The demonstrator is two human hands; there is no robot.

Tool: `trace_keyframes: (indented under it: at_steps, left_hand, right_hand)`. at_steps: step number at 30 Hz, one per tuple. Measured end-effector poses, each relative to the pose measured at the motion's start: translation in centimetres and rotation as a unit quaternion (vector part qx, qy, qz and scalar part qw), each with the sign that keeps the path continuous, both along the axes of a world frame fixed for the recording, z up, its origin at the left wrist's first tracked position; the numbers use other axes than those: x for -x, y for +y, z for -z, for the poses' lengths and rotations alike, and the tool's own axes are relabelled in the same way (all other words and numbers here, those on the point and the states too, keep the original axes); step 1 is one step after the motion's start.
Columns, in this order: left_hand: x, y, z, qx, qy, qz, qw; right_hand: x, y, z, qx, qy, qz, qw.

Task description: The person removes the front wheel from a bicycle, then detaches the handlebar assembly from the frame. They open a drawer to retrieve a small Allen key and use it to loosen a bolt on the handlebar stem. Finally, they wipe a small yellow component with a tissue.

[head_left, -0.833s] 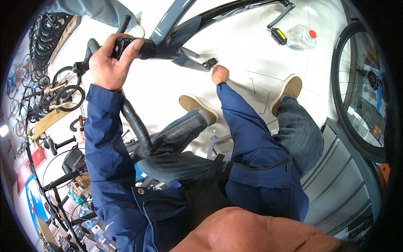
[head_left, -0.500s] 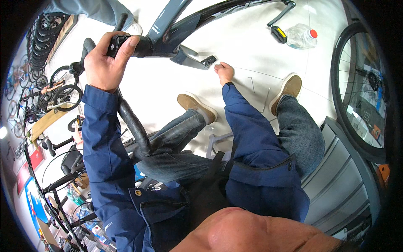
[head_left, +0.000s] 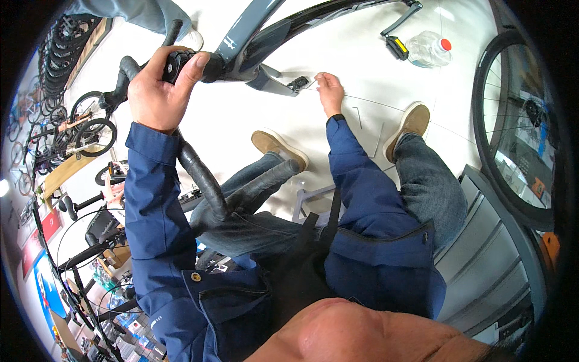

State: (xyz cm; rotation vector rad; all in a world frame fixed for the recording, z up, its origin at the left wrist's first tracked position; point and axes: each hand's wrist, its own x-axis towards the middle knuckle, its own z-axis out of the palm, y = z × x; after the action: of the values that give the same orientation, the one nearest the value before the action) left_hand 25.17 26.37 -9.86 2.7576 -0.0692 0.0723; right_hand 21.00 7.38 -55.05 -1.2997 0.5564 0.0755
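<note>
My left hand (head_left: pixel 161 90) is wrapped over the black handlebar stem (head_left: pixel 176 65) of a grey-and-black road bike, thumb along its top. The black drop handlebar (head_left: pixel 202 175) curves down beneath my left forearm. Out past the frame, my right hand (head_left: pixel 330 95) is closed in a pinch on a thin metal hex key (head_left: pixel 312 85), mostly hidden by the fingers. Just left of its tip is a small black brake caliper (head_left: pixel 298 83) at the end of the fork (head_left: pixel 271 82). I cannot tell whether key and caliper touch.
Two L-shaped hex keys, one small (head_left: pixel 357 117) and one longer (head_left: pixel 378 142), lie on the white floor between my shoes. A clear bottle with a red cap (head_left: pixel 429 49) stands beside the pedal (head_left: pixel 397 48). A wheel (head_left: pixel 482 108) is at right; another person's leg (head_left: pixel 142 15) is far left.
My right hand has drawn slightly right and up, a little away from the caliper. My left hand and the handlebar have shifted slightly right.
</note>
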Motion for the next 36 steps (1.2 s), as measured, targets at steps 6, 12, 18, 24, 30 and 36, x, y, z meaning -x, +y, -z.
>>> trace_keyframes:
  at_steps: [6, 12, 18, 24, 30, 36]
  left_hand:
    - [0.7, -0.5, -0.3, 0.014, -0.009, 0.016, 1.000]
    - [1.1, -0.8, -0.4, -0.007, 0.001, 0.010, 1.000]
    - [0.6, -0.4, 0.1, 0.050, 0.003, 0.001, 0.999]
    - [-1.1, 1.1, 0.4, 0.068, 0.010, -0.001, 0.998]
    - [-2.1, 2.2, 0.4, 0.031, 0.018, -0.007, 0.999]
    - [-2.5, 2.6, 0.4, 0.039, 0.018, 0.000, 0.999]
  right_hand:
    - [4.4, 3.3, -2.9, 0.091, -0.046, -0.129, 0.986]
    - [8.6, 7.5, -1.2, 0.002, 0.002, -0.216, 0.976]
    - [7.6, 7.7, 2.3, -0.052, 0.106, -0.276, 0.954]
    - [5.8, 7.5, 4.0, -0.197, 0.247, -0.180, 0.932]
    - [3.8, 6.7, 5.6, -0.328, 0.316, 0.017, 0.890]
    - [1.5, 3.4, 5.4, -0.297, 0.230, 0.103, 0.921]
